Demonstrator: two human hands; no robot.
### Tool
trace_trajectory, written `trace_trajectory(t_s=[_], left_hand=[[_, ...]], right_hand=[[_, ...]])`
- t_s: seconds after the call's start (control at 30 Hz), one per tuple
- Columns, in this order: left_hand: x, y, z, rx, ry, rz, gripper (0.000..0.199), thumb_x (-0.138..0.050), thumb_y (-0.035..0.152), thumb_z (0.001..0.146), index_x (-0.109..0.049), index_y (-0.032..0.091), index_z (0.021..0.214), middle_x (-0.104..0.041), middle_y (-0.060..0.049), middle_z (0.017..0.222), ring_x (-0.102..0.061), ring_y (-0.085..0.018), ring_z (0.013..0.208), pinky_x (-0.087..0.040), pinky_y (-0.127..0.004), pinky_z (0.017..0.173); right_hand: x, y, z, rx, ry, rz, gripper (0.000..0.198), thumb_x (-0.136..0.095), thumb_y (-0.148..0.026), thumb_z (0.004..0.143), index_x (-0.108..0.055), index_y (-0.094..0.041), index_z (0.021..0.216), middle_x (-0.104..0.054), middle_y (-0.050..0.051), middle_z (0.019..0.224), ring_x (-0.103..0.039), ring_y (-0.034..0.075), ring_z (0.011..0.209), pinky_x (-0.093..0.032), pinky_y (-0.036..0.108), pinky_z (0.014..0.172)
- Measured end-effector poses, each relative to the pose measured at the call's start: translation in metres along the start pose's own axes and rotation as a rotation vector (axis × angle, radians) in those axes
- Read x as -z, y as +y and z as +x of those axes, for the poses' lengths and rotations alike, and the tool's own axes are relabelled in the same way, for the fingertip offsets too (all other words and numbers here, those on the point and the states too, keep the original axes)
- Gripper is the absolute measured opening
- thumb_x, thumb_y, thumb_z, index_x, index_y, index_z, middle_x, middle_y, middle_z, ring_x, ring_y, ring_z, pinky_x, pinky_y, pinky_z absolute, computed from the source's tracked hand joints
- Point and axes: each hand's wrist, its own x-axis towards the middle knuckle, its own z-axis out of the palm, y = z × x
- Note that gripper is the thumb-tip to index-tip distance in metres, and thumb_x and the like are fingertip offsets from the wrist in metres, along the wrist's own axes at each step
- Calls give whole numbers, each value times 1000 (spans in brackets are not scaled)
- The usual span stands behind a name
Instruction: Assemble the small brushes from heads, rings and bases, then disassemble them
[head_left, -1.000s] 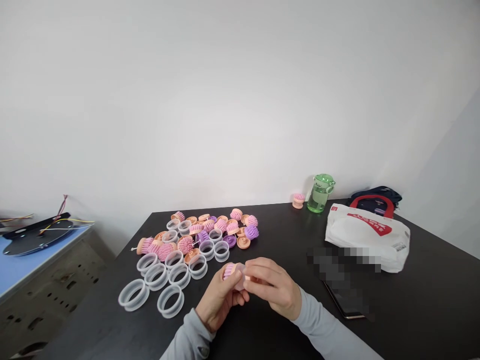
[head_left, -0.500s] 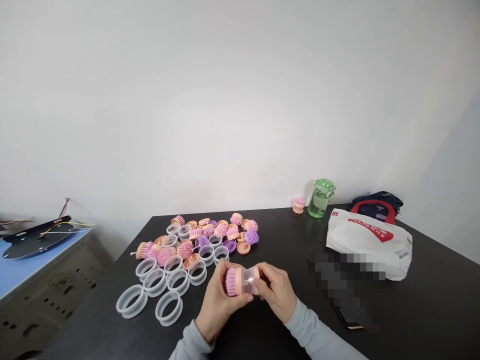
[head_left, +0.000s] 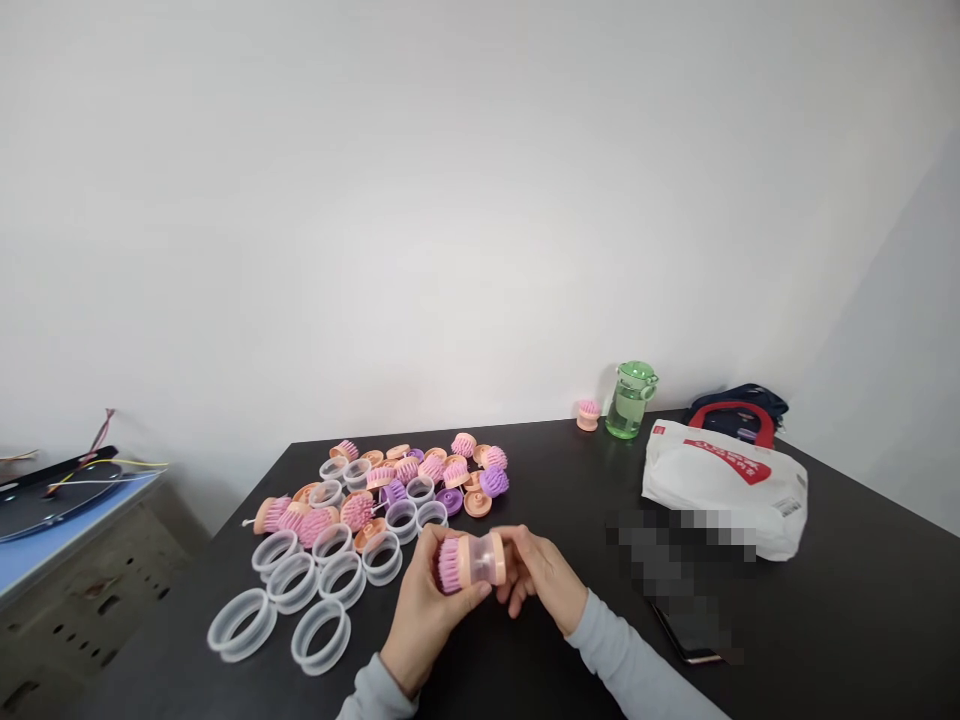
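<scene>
My left hand [head_left: 417,607] is wrapped round a small round scrubbing brush [head_left: 481,559], held on its side with the pink bristles to the left. The brush has a clear waisted middle and a peach cap at its right end. Beside that cap is my right hand [head_left: 553,582], its fingers loosely apart; whether a fingertip touches the cap I cannot tell. Clear plastic rings [head_left: 321,637] lie on the black table to the left. Behind them is a pile of pink bristle heads [head_left: 319,527], purple bristle heads [head_left: 493,481] and peach caps [head_left: 478,503].
A whole pink brush [head_left: 588,415] stands by a green jug [head_left: 630,402] near the wall. A white bag [head_left: 720,490] with red handles lies at the right, beside a dark bag [head_left: 750,398]. A phone [head_left: 686,635] lies nearer, partly blurred. A blue-topped bench [head_left: 45,540] is far left.
The fingers of my right hand have loosened from the peach cap and spread below it. My left hand still holds the brush. The whole view has shifted slightly.
</scene>
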Motion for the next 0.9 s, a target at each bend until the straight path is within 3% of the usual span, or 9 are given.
trace_trajectory(t_s=[0.07, 0.13, 0.27, 0.43, 0.53, 0.6, 0.67, 0.8, 0.9], left_hand=[[1, -2, 2, 22, 30, 7, 43, -81, 39, 64, -53, 21, 91, -58, 3, 80, -54, -16, 71, -46, -27, 64], [2, -1, 3, 17, 34, 42, 44, -81, 41, 64, -53, 21, 91, -58, 3, 79, -55, -17, 70, -47, -28, 64], [3, 8, 3, -60, 43, 212, 40, -78, 40, 67, -57, 22, 96, -65, 0, 87, -62, -23, 79, -50, -34, 74], [2, 7, 5, -163, 9, 294, 37, -76, 35, 66, -61, 23, 98, -68, -3, 95, -65, -28, 89, -51, -40, 81], [-4, 8, 1, -124, 24, 258, 36, -77, 35, 65, -59, 22, 93, -66, -2, 89, -63, -25, 82, -50, -37, 76], [-8, 10, -4, -99, 36, 169, 37, -78, 35, 65, -55, 21, 91, -61, 1, 82, -58, -19, 73, -47, -31, 68], [-10, 10, -7, -90, 50, 118, 39, -79, 34, 64, -52, 20, 90, -56, 4, 78, -53, -16, 67, -44, -27, 63], [-10, 5, -10, -78, 134, 238, 51, -88, 29, 51, -56, 19, 90, -58, 4, 81, -53, -15, 72, -44, -26, 67], [-11, 3, -13, -81, 106, 321, 54, -90, 26, 47, -60, 20, 91, -62, 2, 84, -55, -16, 75, -43, -26, 69]], right_hand=[[7, -5, 0, 175, 14, -36, 67, -62, -65, 79, -58, -19, 127, -66, 12, 104, -65, 19, 76, -57, 30, 57], [10, -10, -1, 285, 8, -116, 65, -76, -51, 73, -57, -26, 130, -60, 11, 122, -63, 23, 95, -57, 32, 69], [2, -13, -1, 153, 10, -156, 44, -70, -55, 76, -69, -20, 101, -66, 6, 92, -66, 22, 85, -57, 33, 72], [-3, -1, 13, -52, -6, -132, 79, -29, -83, 80, -61, -12, 73, -59, 5, 51, -57, 17, 38, -50, 31, 36], [-1, -3, 9, -26, 41, -153, 84, -28, -84, 80, -65, -9, 90, -67, 12, 68, -65, 21, 52, -55, 34, 43], [2, -7, 0, 59, 30, -162, 75, -47, -77, 79, -60, -14, 117, -69, 15, 101, -70, 24, 79, -60, 38, 67], [10, -7, -7, 208, 10, -234, 61, -60, -63, 81, -58, -21, 126, -61, 14, 128, -63, 27, 108, -55, 38, 90], [30, 6, -3, 329, -55, -517, 46, -67, -45, 82, -62, -29, 125, -62, 8, 130, -59, 29, 119, -49, 39, 101], [37, 12, 3, 308, -96, -618, 43, -74, -42, 75, -68, -30, 116, -68, 7, 120, -65, 29, 108, -54, 36, 93]])
